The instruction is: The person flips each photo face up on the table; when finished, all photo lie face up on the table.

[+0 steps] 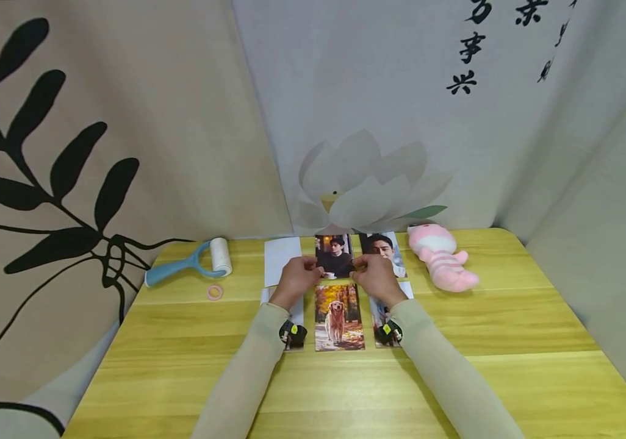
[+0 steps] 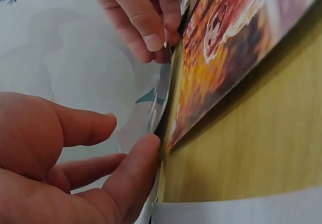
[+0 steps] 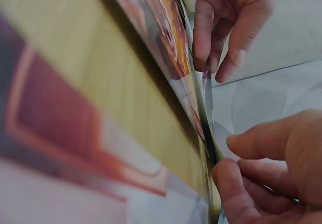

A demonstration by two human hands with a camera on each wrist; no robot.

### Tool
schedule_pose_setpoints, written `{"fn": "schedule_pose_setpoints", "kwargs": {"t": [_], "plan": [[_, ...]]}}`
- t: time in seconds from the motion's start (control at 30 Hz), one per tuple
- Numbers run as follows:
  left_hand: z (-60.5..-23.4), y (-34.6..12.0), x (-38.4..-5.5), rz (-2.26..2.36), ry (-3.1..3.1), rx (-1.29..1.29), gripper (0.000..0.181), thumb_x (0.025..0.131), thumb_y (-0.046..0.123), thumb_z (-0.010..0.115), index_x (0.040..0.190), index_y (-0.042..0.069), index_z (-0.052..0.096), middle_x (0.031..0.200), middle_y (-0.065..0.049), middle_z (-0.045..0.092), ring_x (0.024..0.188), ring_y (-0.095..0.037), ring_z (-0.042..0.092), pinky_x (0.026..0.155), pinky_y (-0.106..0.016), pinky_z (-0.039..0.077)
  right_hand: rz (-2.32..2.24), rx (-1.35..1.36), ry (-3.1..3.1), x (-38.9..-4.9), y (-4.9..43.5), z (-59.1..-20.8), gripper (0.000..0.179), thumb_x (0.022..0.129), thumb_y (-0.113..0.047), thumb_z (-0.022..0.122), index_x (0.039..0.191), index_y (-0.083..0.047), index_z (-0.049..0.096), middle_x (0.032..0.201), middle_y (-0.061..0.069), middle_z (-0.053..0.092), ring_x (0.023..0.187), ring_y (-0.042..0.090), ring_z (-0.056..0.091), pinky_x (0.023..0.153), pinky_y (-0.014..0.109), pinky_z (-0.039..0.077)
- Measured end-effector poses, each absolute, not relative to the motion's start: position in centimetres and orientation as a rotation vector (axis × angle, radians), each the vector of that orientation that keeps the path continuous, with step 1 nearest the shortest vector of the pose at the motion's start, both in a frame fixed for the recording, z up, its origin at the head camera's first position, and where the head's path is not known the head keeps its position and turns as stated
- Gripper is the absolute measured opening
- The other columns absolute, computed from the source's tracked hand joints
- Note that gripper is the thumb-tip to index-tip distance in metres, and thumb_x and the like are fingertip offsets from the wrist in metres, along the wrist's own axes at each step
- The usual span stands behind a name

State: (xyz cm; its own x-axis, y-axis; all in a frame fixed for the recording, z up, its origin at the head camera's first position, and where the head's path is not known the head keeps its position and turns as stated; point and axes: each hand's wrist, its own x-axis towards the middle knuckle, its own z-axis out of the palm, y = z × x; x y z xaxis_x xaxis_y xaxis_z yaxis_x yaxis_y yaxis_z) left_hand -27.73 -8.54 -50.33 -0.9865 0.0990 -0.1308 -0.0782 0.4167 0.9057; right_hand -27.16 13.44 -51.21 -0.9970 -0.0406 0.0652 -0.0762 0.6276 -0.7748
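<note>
A photo of a seated person in a dark top (image 1: 336, 259) lies in the back row on the table. My left hand (image 1: 300, 279) is at its left edge, fingertips touching the edge and thumb held apart in the left wrist view. At the opposite edge is my right hand (image 1: 377, 277); the right wrist view shows its fingertip against the photo's edge, the thumb raised off it. A photo of a golden dog (image 1: 339, 320) lies just in front, between my forearms. Behind my right hand, a close-up portrait photo (image 1: 392, 244) is partly covered.
On the left are a white card (image 1: 282, 259), a blue lint roller (image 1: 181, 268) and a small pink ring (image 1: 215, 292). A pink plush toy (image 1: 442, 259) lies at right. My wrists partly cover a front-left photo (image 1: 297, 311) and a front-right photo (image 1: 377, 311). A curtain (image 1: 208, 122) hangs behind.
</note>
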Motion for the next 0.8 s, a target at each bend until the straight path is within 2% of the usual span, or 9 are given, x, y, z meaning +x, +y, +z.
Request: {"fn": "schedule_pose_setpoints", "kwargs": {"t": [0.2, 0.43, 0.6, 0.8], "plan": [[-49.9, -8.7, -27.6, 1.557, 2.546, 0.014, 0.045, 0.105, 0.023, 0.067, 0.141, -0.002, 0.064, 0.119, -0.016, 0.073, 0.092, -0.023, 0.073, 0.076, -0.032, 0.057, 1.28, 0.125, -2.814, -26.9, 13.3, -50.9, 0.029, 0.093, -0.018, 0.081, 0.117, -0.002, 0.078, 0.111, 0.014, 0.079, 0.097, 0.03, 0.075, 0.083, 0.047, 0.062], [-49.0, -9.6, -27.3, 1.496, 2.659, 0.067, 0.041, 0.103, 0.025, 0.068, 0.137, 0.003, 0.069, 0.123, -0.015, 0.073, 0.108, -0.027, 0.07, 0.089, -0.041, 0.059, 1.281, 0.184, -2.798, -26.9, 12.9, -50.4, 0.032, 0.093, -0.022, 0.081, 0.119, -0.003, 0.077, 0.112, 0.015, 0.079, 0.097, 0.03, 0.076, 0.086, 0.049, 0.061], [-48.5, -10.9, -27.1, 1.538, 2.641, 0.088, 0.041, 0.102, 0.021, 0.068, 0.138, 0.002, 0.067, 0.127, -0.017, 0.071, 0.109, -0.031, 0.072, 0.091, -0.044, 0.06, 1.305, 0.227, -2.833, -27.1, 12.1, -50.0, 0.034, 0.095, -0.025, 0.079, 0.122, -0.006, 0.077, 0.11, 0.009, 0.078, 0.094, 0.023, 0.073, 0.084, 0.045, 0.06], [-48.4, -12.8, -27.3, 1.537, 2.648, 0.045, 0.041, 0.101, 0.023, 0.071, 0.137, 0.003, 0.066, 0.13, -0.016, 0.068, 0.122, -0.035, 0.068, 0.095, -0.047, 0.058, 1.315, 0.316, -2.827, -27.4, 10.4, -49.6, 0.036, 0.096, -0.027, 0.079, 0.124, -0.006, 0.076, 0.109, 0.007, 0.077, 0.095, 0.02, 0.072, 0.086, 0.043, 0.061]]}}
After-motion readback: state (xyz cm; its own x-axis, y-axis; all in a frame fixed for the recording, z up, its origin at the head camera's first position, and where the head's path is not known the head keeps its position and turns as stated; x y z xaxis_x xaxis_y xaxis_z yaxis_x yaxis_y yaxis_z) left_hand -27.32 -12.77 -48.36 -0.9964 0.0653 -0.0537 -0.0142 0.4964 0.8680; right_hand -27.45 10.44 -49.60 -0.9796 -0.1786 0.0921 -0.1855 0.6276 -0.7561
